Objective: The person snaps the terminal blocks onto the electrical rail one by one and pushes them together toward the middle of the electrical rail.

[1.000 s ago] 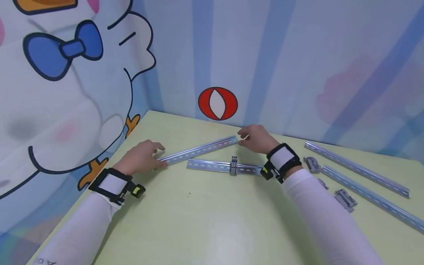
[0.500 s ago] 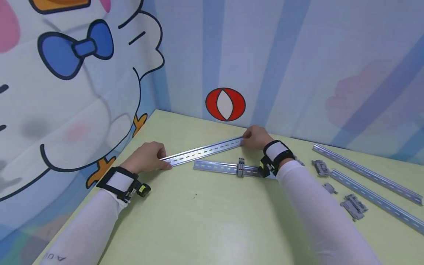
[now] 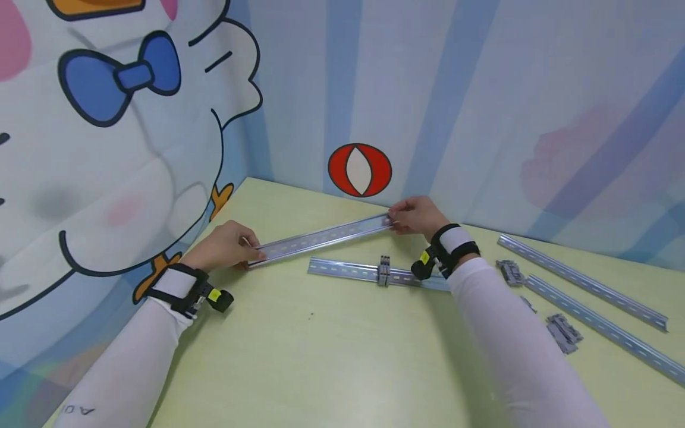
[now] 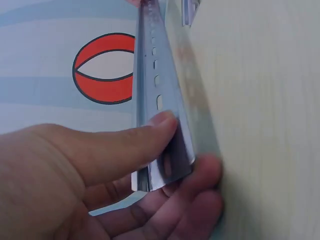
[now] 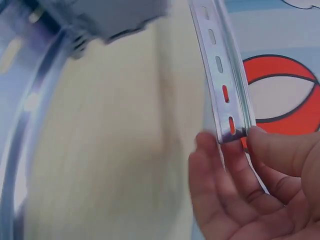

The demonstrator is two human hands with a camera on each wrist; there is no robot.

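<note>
In the head view a slotted metal DIN rail (image 3: 321, 239) slants between my two hands, one at each end. My left hand (image 3: 225, 245) pinches its near-left end; the left wrist view shows the thumb (image 4: 162, 125) across the slotted face and fingers curled beneath. At the far-right end my right hand (image 3: 418, 215) holds the rail, thumb at one edge and fingers under it in the right wrist view. Just in front lies a second DIN rail (image 3: 342, 268) with grey terminal blocks (image 3: 383, 271) clipped across it. My right wrist camera partly covers that rail.
Two more DIN rails (image 3: 583, 282) lie slanted on the right of the pale table (image 3: 332, 356). Loose grey terminal blocks (image 3: 563, 333) sit beside them, some partly hidden by my right sleeve. Printed walls (image 3: 289, 89) stand close behind and to the left.
A second ago both hands were at the rail's ends with fingers apart. Both took hold of it, and its face has since tilted, its right end slightly higher. The rail with the blocks stayed put.
</note>
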